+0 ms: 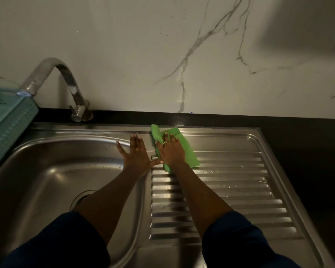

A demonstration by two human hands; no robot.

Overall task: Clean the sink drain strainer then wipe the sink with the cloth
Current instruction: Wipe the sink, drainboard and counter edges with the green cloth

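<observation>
A green cloth [188, 151] lies on the far left part of the steel draining board [230, 180]. My right hand [169, 150] presses flat on the cloth with straight fingers. My left hand [135, 154] rests flat with spread fingers on the rim between the sink basin [46, 171] and the draining board. The drain strainer [81, 198] sits in the bottom of the basin, mostly hidden behind my left forearm.
A curved steel tap [66, 82] stands at the back left over the basin. A teal plastic basket [6, 120] sits at the left edge. A black counter [307, 151] runs behind and to the right, below a marble wall.
</observation>
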